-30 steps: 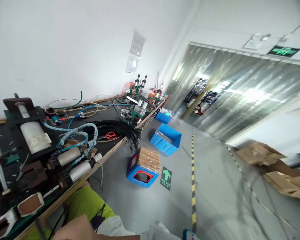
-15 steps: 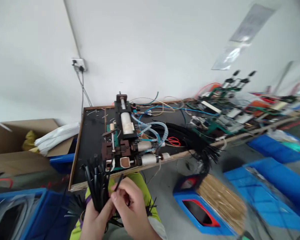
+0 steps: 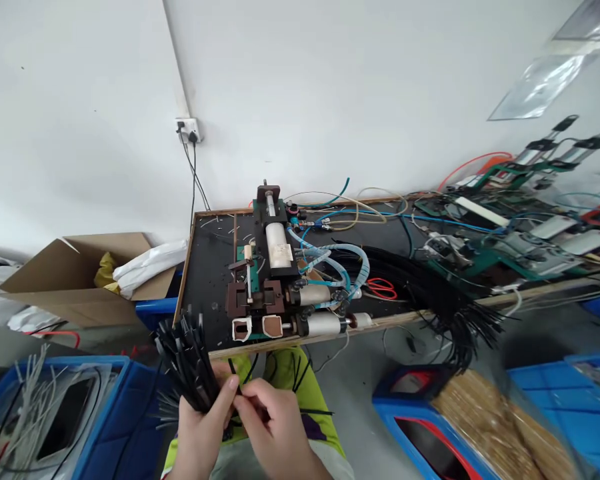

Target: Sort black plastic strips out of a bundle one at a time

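Observation:
My left hand [image 3: 200, 427] is wrapped round a thick bundle of black cables [image 3: 187, 363], their cut ends pointing up. Its thumb and fingertips reach toward my right hand [image 3: 275, 417], which pinches one thin black cable [image 3: 233, 368] just right of the bundle. More loose black cables lie over the yellow-green cloth [image 3: 315, 400] on my lap. Just beyond my hands, at the bench's front edge, stands a pneumatic machine [image 3: 260, 293] with brown blocks and white cylinders.
A long pile of black cables [image 3: 430, 287] hangs over the bench edge [image 3: 380, 322]. Blue crates stand left [image 3: 125, 413] and right [image 3: 405, 427]. An open cardboard box [image 3: 85, 293] is at the left. More machinery [image 3: 520, 233] covers the bench's right side.
The view has swung left, so the bench and machine appear further right. My hands have drawn closer together, with my left thumb now near my right fingertips.

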A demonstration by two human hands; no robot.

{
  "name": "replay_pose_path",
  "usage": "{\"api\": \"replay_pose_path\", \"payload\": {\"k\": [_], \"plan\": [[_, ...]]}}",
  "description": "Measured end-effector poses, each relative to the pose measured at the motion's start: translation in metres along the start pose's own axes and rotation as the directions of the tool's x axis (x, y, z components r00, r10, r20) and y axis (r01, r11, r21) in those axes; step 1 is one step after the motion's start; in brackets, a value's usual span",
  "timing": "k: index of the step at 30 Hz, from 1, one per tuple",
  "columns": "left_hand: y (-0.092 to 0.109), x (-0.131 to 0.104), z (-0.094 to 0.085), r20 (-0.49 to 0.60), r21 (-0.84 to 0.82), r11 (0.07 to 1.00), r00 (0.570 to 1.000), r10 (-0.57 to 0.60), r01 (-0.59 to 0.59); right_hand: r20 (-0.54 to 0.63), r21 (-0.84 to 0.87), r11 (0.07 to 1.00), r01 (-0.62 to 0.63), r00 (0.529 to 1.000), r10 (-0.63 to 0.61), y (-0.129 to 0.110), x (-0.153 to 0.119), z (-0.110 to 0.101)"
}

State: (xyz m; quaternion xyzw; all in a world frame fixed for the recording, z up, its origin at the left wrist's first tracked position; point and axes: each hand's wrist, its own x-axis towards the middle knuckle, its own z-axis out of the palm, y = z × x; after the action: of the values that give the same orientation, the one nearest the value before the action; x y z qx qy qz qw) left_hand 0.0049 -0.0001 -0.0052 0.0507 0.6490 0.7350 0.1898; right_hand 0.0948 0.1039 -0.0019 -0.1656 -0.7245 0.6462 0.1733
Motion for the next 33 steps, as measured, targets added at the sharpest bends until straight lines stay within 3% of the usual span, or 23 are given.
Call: {"api": "replay_pose_path", "payload": {"k": [3,6,9,13,23,33], "plan": [[0.005,0.001,0.004,-0.020,-0.066,0.996,0.998,0.052,-0.053,0.092,0.117,0.986,-0.120,0.990,0.109,0.009,0.002,-0.004],[0.016,0.003,0.010,-0.053,-0.177,0.980,0.995,0.088,-0.096,0.150,0.405,0.896,-0.181,0.980,0.130,0.025,0.004,-0.006],[0.021,0.005,0.012,-0.073,-0.246,0.965,0.994,0.078,-0.094,0.063,0.635,0.755,-0.162,0.985,0.159,0.039,0.012,-0.002],[0.015,0.004,0.010,-0.064,-0.259,0.961,0.995,0.083,-0.097,0.003,0.775,0.612,-0.155,0.971,0.241,0.044,0.023,0.009],[0.006,0.003,0.007,-0.040,-0.218,0.974,0.998,0.049,-0.057,0.146,0.895,0.360,-0.264,0.935,0.322,0.041,0.031,0.014],[0.004,0.001,0.007,-0.014,-0.253,0.966,0.999,0.048,-0.050,0.185,0.908,0.304,-0.288,0.926,0.328,0.043,0.037,0.016]]}}
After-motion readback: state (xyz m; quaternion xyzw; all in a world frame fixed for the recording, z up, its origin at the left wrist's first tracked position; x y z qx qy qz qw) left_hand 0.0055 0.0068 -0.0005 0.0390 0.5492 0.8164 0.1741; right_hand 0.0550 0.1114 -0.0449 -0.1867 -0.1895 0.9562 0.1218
